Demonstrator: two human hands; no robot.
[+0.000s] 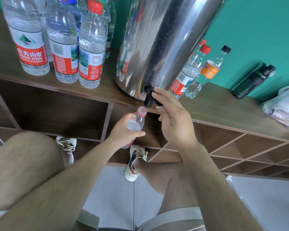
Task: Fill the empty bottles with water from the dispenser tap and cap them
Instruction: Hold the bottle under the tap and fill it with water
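A steel water dispenser (165, 39) stands on the wooden counter (223, 105). Its black tap (148, 99) juts over the counter's front edge. My left hand (122, 132) grips a clear uncapped bottle (140, 120) with a red neck ring, its mouth right under the spout. Some water shows inside it. My right hand (175, 120) holds the tap's black lever between its fingers, index finger lying over the top. No cap is visible in either hand.
Several capped red-label water bottles (92, 47) stand left of the dispenser. To its right are a red-capped bottle (188, 72), an orange-label bottle (207, 69), a dark flask (252, 80) and a plastic bag (284, 105). Open shelf cubbies lie below the counter.
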